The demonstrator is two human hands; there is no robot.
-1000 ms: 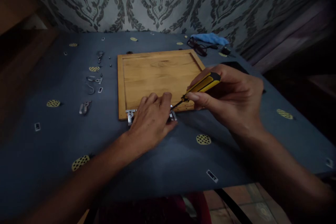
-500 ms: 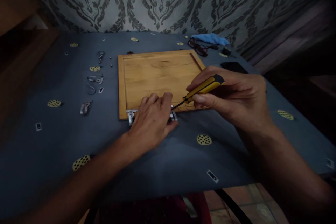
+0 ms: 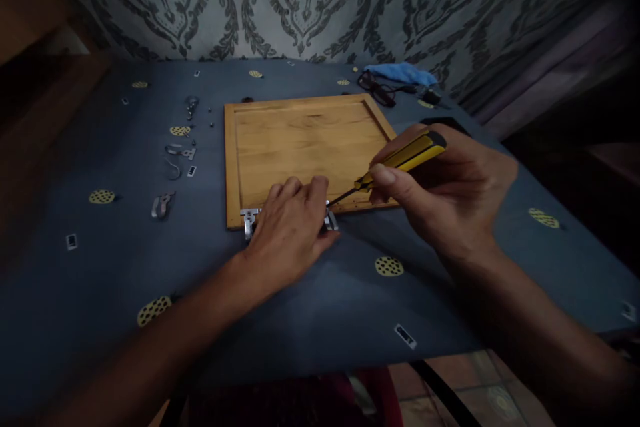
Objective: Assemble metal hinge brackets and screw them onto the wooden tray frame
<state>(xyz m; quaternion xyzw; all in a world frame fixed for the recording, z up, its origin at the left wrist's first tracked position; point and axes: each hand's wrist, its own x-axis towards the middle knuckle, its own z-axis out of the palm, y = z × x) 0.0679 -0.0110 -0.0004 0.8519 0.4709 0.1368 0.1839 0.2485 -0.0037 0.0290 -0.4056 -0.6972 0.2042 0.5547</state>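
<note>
A framed wooden panel (image 3: 305, 140) lies flat on the cloth-covered table. At its near edge, silver metal fittings (image 3: 249, 221) show on both sides of my left hand (image 3: 293, 223). That hand is closed over them, fingers bent onto the panel and thumb at the front edge; whether they form one piece is hidden under it. My right hand (image 3: 445, 187) pinches a yellow-and-black screwdriver (image 3: 413, 151) between thumb and fingers. Its shaft slants down to the left, with the tip at the fitting beside my left index finger. No screw can be made out there.
Left of the panel lie loose metal fittings (image 3: 163, 205), a curved metal piece (image 3: 173, 170) and several small screws (image 3: 211, 125). At the back right are glasses (image 3: 383, 93), a blue cloth (image 3: 400, 73) and a dark flat object (image 3: 447, 125). A patterned wall (image 3: 300, 7) stands behind.
My right hand has shifted slightly right and turned, and the screwdriver handle has moved right and up with it. Its tip stays at the fitting. My left hand has not moved.
</note>
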